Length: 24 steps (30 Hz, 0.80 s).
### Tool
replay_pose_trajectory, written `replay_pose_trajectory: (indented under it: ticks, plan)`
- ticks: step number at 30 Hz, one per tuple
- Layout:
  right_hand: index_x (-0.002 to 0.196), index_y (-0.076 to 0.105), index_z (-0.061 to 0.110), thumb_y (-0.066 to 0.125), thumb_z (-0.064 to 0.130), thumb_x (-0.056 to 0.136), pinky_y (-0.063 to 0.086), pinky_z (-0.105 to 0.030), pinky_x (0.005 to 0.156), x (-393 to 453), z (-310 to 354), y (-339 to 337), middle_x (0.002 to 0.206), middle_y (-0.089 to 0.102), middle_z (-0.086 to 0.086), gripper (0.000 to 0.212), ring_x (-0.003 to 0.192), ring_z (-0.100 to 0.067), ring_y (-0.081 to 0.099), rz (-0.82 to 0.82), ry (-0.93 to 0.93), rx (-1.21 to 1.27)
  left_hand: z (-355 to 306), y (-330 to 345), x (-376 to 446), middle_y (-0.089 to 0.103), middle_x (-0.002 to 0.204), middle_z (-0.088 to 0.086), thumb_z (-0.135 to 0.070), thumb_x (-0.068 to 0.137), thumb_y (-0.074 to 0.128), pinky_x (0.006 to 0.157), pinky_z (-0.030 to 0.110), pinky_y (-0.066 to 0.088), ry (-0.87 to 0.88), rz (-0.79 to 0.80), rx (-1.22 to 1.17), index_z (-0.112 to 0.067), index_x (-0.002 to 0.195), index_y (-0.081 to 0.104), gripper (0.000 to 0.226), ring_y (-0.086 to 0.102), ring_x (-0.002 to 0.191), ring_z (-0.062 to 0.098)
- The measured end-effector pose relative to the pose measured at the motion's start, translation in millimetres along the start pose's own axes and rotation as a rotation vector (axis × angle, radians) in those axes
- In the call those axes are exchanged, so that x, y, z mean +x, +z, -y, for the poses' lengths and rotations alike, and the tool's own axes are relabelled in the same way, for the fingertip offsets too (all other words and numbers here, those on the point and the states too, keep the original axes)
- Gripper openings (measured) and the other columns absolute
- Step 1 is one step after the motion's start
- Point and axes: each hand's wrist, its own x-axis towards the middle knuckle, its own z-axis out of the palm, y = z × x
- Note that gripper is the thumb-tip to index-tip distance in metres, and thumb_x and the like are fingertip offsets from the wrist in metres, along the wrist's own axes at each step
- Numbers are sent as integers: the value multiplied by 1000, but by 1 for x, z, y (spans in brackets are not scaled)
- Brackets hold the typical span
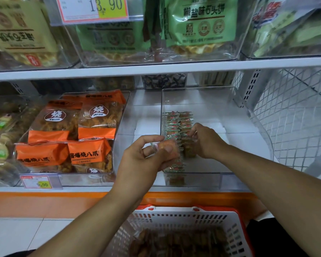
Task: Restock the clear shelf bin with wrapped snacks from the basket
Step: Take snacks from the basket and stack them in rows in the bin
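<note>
Both forearms stretched forward over the white basket (pixel 174 217) toward the lower shelf. Left hand (pixel 146 156) raised just before the front left corner of the clear shelf bin (pixel 248 115), palm turned inward, thumb and curled fingers pinching one wrapped snack (pixel 165 148); crimped end of the wrapper poking out to the left between the fingertips, long axis lying roughly left to right, though blurred. Right hand (pixel 205 140) reaching into the bin, wrist bent down, fingertips closed on the clear wrapper edge of a snack at the near end of the right-hand row. Inside the bin, a stack of snacks (pixel 176 127) standing on edge in two rows hard against the left wall, rows running front to back, each packet's flat face turned toward the front, green and red printed seams uppermost. Rest of the bin floor to the right bare. More brown wrapped snacks (pixel 174 242) heaped loosely in the basket below, orientations mixed. Just left, a neighbouring bin of orange snack bags (pixel 72 134), with a yellow price tag (pixel 38 182) at its front edge.
</note>
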Motion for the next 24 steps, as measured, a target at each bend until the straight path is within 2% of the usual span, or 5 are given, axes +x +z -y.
replay_pose_trajectory:
  ticks: [8,11,13,16,24]
  plan:
    - [119,46,18,86,16,72,45,-32,73,-6,11,-4,120,43,-8,62,97,-25,54,46,81,14,-2,0,-1,80,98,2,9,85,72,71,15,55,116,55,86,-11,111,62,34,76,93,14]
    - [114,54,22,77,19,85,40,-23,61,-18,26,-33,116,56,-5,37,89,-19,58,-35,-27,7,-2,-2,-1,81,94,-2,19,84,68,74,12,53,288,20,231,-5,96,60,28,76,94,9]
    - [105,63,19,71,30,92,41,-24,55,-36,39,-51,98,69,-6,19,73,-19,62,52,-15,381,0,-3,-1,80,99,-1,24,82,66,78,15,56,369,-7,270,-5,88,57,31,76,96,9]
    - [110,67,13,70,52,82,44,-24,48,-71,52,-66,86,71,-12,48,61,-19,60,461,46,854,3,-2,-3,75,105,0,30,78,62,76,16,57,462,-56,396,-8,80,54,39,74,94,4]
    - [123,63,9,77,6,77,60,-30,67,-94,59,-60,98,72,-15,49,81,-24,68,478,-50,1047,5,-1,-1,69,104,-2,22,73,74,84,17,56,625,-148,631,-27,66,52,54,67,106,4]
